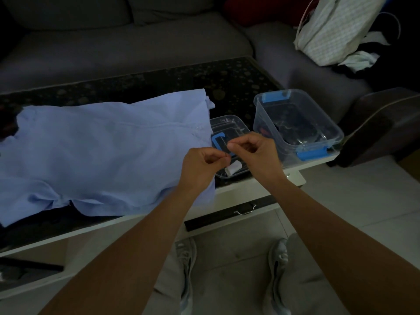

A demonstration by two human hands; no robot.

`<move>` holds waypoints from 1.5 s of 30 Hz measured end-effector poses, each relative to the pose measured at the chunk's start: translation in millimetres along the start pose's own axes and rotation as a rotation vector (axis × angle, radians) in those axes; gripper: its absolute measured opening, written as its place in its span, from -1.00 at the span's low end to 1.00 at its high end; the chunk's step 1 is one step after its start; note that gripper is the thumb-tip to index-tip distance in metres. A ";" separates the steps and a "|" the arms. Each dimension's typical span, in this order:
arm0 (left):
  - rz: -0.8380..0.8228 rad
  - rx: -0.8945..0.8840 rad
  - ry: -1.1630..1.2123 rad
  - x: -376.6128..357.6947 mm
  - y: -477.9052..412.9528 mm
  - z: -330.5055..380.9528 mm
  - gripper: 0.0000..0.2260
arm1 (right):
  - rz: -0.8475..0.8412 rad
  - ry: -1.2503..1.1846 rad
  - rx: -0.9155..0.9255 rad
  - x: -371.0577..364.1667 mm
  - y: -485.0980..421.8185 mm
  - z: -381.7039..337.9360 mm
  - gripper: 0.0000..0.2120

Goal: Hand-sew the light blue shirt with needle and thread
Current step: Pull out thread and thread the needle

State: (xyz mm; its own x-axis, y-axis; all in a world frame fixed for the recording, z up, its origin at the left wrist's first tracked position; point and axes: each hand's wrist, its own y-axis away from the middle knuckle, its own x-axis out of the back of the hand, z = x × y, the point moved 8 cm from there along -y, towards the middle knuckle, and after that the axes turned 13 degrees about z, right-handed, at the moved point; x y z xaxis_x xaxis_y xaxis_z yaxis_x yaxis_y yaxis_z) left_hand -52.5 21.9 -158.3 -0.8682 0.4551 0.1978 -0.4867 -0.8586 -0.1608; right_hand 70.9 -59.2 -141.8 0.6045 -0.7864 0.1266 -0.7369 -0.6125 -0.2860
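- left hand (200, 165) pinches the needle (225, 155) mid-frame; right hand (254, 148) just beside it, fingertips pinched, can't tell on what
- light blue shirt (102, 151) centre-left, overhanging the table's (227, 76) near edge
- clear box (295, 123) at the table's right edge

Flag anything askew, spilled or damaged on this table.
Nothing spilled or damaged. The light blue shirt is rumpled and droops over the table edge; the lid lies off beside the clear box, holding a white spool.
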 end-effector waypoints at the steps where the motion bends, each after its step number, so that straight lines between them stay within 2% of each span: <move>1: 0.000 -0.006 0.001 -0.2 -0.1 0.1 -0.83 | -0.001 0.003 0.006 -0.1 -0.1 -0.4 -0.92; 13: 0.032 -0.021 -0.057 1.3 -1.3 -7.1 -0.92 | 0.010 0.048 0.042 2.0 1.3 -3.6 -0.92; 36: 0.039 -0.011 -0.053 2.1 0.3 -4.0 -0.85 | 0.015 0.098 0.125 2.3 4.7 -12.6 -0.93; 45: 0.032 -0.022 -0.075 1.4 1.0 -3.2 -0.93 | 0.014 0.107 0.128 2.6 3.7 -12.1 -0.93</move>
State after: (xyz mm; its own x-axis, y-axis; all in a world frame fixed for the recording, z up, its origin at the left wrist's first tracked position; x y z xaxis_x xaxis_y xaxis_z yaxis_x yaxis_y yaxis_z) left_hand -54.5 22.4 -161.2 -0.8743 0.4076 0.2635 -0.4611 -0.8670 -0.1889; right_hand 66.1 -64.4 -131.1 0.5535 -0.8033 0.2200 -0.6966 -0.5913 -0.4064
